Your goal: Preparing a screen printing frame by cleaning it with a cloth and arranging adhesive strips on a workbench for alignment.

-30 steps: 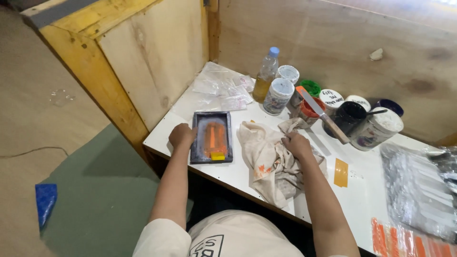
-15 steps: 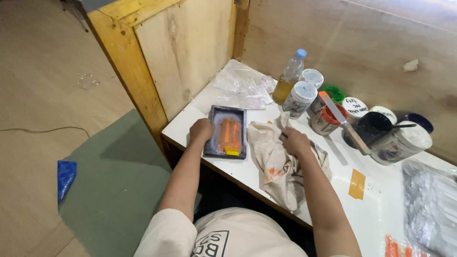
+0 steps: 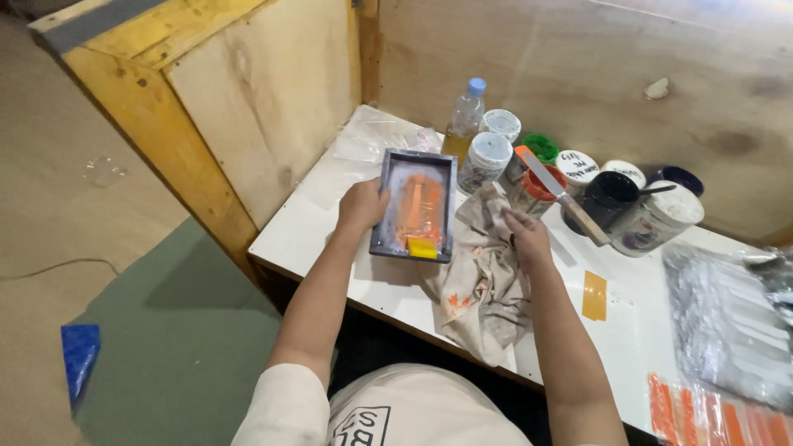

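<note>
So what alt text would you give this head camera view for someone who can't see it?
A person's left hand holds a small grey frame smeared with orange ink on a white table, while the right hand presses a stained rag. Ink pots stand behind.

Warm, even indoor light falls from above and gives the wood a yellow cast. The white tabletop [image 3: 330, 223] is bright but not blown out. Soft shadows lie under the tray [image 3: 413, 205] and beside the jars [image 3: 652, 219]. The clear plastic bags [image 3: 727, 314] catch pale glare. Detail is slightly soft throughout, and straight lines bow near the edges.
</note>
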